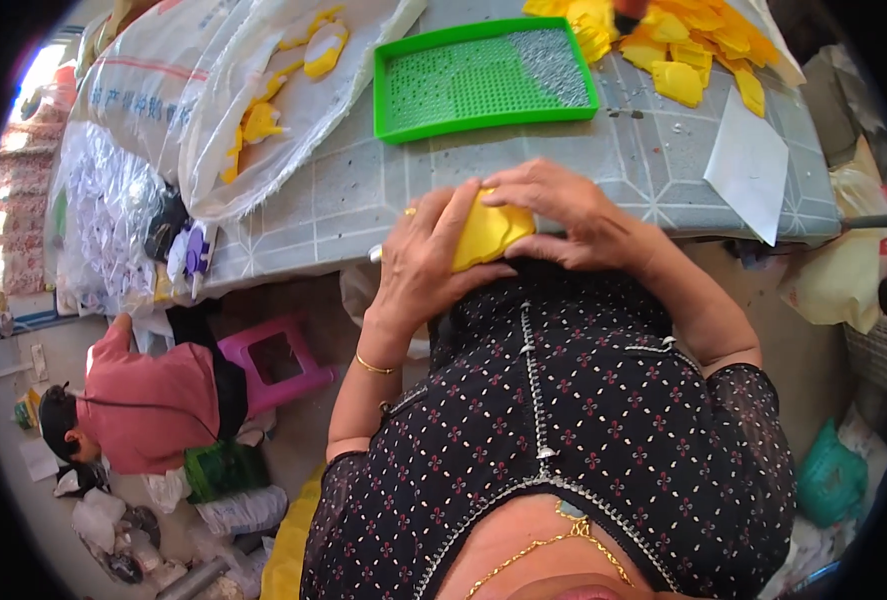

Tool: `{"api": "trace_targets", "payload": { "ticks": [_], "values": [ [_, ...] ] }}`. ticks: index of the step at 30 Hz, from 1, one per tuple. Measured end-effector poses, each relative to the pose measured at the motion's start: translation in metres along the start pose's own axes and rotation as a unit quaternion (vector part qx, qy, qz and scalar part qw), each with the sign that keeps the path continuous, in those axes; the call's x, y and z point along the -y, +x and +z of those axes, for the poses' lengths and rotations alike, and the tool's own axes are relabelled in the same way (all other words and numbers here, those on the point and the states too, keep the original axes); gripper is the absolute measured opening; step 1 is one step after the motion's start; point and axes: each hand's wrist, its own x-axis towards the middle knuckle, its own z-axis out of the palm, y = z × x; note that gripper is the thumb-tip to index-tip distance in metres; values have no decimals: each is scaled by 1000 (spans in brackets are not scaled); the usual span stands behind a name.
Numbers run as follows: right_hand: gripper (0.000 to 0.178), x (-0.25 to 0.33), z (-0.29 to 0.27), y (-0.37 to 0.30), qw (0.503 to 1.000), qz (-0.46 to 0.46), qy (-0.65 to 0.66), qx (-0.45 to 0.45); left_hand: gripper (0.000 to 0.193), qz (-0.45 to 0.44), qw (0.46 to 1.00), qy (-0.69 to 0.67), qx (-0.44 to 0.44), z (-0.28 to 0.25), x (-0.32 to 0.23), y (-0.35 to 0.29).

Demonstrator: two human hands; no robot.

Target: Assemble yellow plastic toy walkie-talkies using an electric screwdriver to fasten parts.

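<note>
A yellow plastic part (490,237), seemingly of stacked or joined pieces, is held between my two hands at the table's near edge, close to my body. My left hand (415,255) grips it from the left, with the fingers over its top and the thumb along the near side. From the right, my right hand (555,208) closes on it, fingertips on its upper edge and thumb low. Fingers hide much of its outline. Just beyond my hands lies a green tray (483,133) with a dimpled floor and many small silvery screws gathered at its right end.
Yellow parts (678,82) are heaped at the far right, below a blurred dark and red object (631,14). A white sack (308,130) with yellow pieces lies at left. White paper (748,165) overhangs the right edge. A person in pink (153,405) is near a pink stool (281,365).
</note>
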Motion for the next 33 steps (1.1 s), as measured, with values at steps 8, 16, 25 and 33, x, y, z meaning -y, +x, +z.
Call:
{"api": "trace_targets", "payload": {
  "ticks": [8,16,25,33],
  "values": [
    [60,17,-41,-14,969,18,-158,-190,89,-44,999,-23,-15,24,-3,-8],
    [62,-31,-105,63,956,55,32,-286,85,-52,998,35,22,33,6,9],
    [31,-39,-100,89,923,195,156,-291,79,-95,994,60,-16,29,27,7],
    [32,-15,-79,124,892,92,35,-442,76,-97,991,56,-73,34,36,5]
  ]
}}
